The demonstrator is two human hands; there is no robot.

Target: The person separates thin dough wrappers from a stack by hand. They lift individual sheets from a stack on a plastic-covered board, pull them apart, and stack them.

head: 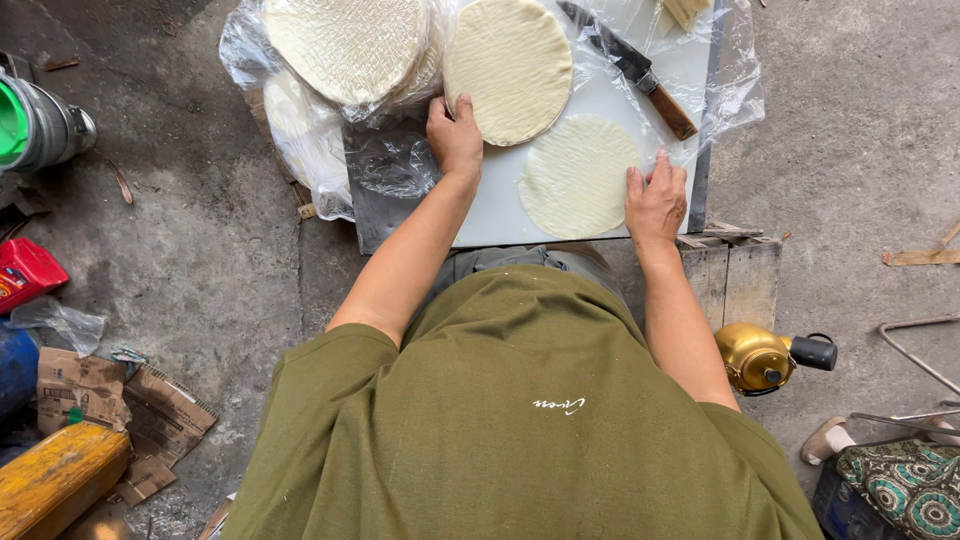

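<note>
Your left hand (455, 135) rests flat, fingers spread, on the lower edge of a thick round dough disc (508, 68) on the white cutting board (495, 205), while your right hand (655, 200) presses open fingers on the rim of a thinner flat round (577, 176) just beside it, gripping nothing. Both rounds look light, soft and easily torn, so lift them from underneath at the edge. A cleaver (630, 66) lies near; bagged wrappers (345, 45) sit left.
</note>
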